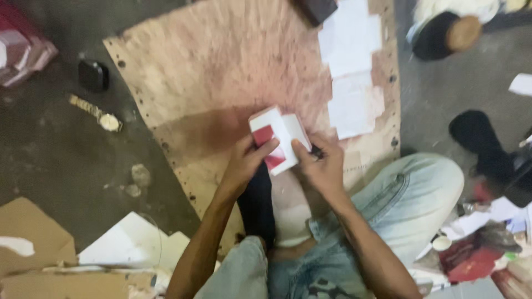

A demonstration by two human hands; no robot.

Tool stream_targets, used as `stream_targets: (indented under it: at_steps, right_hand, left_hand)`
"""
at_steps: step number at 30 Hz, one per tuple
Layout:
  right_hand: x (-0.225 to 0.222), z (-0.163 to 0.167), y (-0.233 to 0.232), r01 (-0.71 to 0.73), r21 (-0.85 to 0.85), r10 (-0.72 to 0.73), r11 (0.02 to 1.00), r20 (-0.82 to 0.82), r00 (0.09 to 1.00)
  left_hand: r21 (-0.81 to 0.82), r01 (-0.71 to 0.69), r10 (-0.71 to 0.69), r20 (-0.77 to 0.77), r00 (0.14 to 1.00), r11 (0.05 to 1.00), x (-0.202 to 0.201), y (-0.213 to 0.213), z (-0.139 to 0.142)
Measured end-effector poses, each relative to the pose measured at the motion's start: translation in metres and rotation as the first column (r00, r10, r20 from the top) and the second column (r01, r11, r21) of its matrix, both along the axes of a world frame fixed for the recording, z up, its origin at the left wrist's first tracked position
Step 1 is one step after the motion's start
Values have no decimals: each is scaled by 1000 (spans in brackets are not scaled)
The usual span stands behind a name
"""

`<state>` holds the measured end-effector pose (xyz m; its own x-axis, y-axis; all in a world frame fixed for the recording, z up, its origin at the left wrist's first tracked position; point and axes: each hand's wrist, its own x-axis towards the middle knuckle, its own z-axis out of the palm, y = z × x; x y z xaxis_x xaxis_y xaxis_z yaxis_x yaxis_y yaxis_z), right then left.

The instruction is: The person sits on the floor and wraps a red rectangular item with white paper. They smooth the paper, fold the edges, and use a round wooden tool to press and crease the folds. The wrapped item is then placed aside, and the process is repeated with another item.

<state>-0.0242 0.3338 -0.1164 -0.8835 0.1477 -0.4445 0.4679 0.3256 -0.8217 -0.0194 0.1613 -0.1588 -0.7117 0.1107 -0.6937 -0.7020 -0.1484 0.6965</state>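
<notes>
White and red card, a small folded box [277,138], sits pinched between both my hands above the stained plywood board [221,66]. Left hand [244,163] thumb clamps its lower edge, right hand [324,166] fingers grip the right flap. Long axis slants down-right; both hands equally close.

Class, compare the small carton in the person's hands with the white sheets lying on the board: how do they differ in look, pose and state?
The small carton is folded into a box shape, while the white sheets lie flat. The carton is white with red panels; the sheets look plain white. The carton is held up between the left hand and right hand; the sheets rest untouched on the board. Both look like thin white card or paper.
</notes>
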Motion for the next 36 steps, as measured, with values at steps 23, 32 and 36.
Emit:
stream_targets:
  at_steps: [23, 32, 36]
  right_hand:
    - [1, -27, 51, 222, -187, -176, 957, 234, 956]
    - [3, -28, 56, 201, -9, -201, 980, 17, 980]
    - [-1, -33, 70, 278, -68, -274, 958, 69, 959]
  left_hand:
    - [-123, -52, 51, -13, 999, 991, 11, 47, -17]
    - [-217, -46, 63, 71, 995, 975, 8, 76, -26]
    - [-196, -35, 16, -94, 995, 980, -2, 94, -30]
